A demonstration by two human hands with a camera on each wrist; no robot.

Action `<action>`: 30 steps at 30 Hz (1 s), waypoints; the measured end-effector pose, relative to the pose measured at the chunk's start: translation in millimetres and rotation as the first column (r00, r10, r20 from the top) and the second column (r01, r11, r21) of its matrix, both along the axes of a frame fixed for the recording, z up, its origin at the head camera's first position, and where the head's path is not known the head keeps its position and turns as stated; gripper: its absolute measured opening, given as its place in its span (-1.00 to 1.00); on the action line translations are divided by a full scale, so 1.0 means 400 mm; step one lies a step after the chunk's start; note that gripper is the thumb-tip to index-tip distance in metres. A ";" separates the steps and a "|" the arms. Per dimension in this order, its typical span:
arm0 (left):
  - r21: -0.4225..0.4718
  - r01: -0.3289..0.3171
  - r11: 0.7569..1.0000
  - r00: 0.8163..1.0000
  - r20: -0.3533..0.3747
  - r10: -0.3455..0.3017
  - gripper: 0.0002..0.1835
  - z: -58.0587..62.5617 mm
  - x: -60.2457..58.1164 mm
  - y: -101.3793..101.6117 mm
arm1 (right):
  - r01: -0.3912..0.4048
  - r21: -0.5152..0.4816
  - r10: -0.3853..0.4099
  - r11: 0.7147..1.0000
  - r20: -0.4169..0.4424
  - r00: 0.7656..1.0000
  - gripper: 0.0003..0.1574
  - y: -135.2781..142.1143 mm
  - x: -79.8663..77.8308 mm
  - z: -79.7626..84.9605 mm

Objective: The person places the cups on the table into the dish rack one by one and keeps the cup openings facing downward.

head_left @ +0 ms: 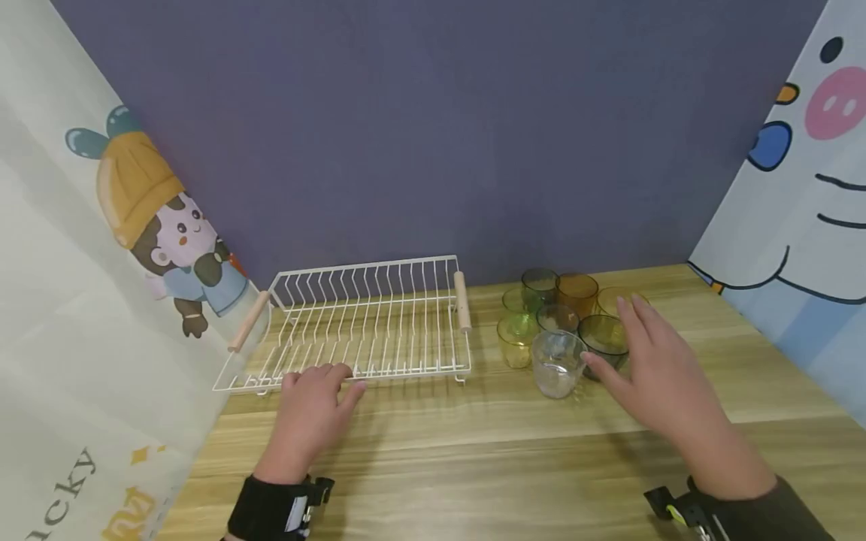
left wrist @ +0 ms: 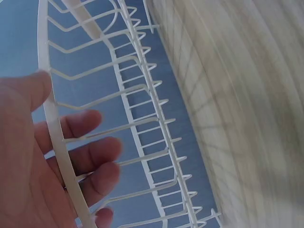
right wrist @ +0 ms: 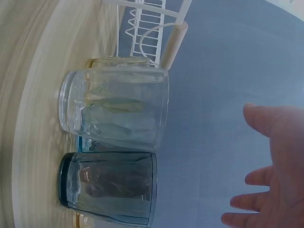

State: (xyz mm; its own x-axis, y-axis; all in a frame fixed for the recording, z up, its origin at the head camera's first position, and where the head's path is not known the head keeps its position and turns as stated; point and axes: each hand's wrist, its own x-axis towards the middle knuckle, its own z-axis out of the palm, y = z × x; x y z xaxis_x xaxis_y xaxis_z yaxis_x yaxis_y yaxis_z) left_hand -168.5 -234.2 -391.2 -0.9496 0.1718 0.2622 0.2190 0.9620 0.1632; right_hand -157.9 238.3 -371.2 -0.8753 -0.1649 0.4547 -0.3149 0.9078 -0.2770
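My left hand (head_left: 313, 409) holds the front rail of a white wire dish rack (head_left: 379, 373), which has wooden handles. In the left wrist view, fingers (left wrist: 97, 154) curl over the rail and the thumb lies against it. My right hand (head_left: 666, 376) hovers at the right of a cluster of drinking glasses, thumb and fingers spread, holding nothing. Closest to it are a clear glass (head_left: 558, 372) in front and a dark grey glass (head_left: 604, 347). The right wrist view has a gap between the hand (right wrist: 280, 175) and both glasses' rims.
Behind the front glasses stand an amber glass (head_left: 577, 291), a dark green glass (head_left: 539, 284), a yellow-green glass (head_left: 516, 346) and several others, close together. All rest on a wood-grain table (head_left: 460, 466). A grey-blue panel (head_left: 433, 135) rises behind, with printed curtains at both sides.
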 end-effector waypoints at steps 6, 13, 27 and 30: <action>-0.054 0.009 0.999 1.000 0.016 -0.008 -0.57 -0.007 -0.020 -0.003 | -0.028 -0.177 0.058 0.984 0.168 0.984 0.14 0.020 -0.020 0.019; -0.044 0.019 0.999 1.000 0.000 -0.019 -0.54 -0.003 -0.029 0.003 | -0.027 -0.161 0.059 0.987 0.204 0.977 -0.01 0.058 -0.077 0.067; -0.002 0.016 1.000 1.000 0.007 -0.016 -0.53 -0.006 -0.023 -0.013 | -0.381 0.100 0.321 0.919 0.370 0.872 -0.29 -0.021 -0.198 0.107; 0.001 0.018 1.000 1.000 0.017 -0.018 -0.52 -0.005 -0.024 -0.006 | -0.394 0.129 0.320 0.910 0.386 0.865 -0.34 -0.035 -0.218 0.099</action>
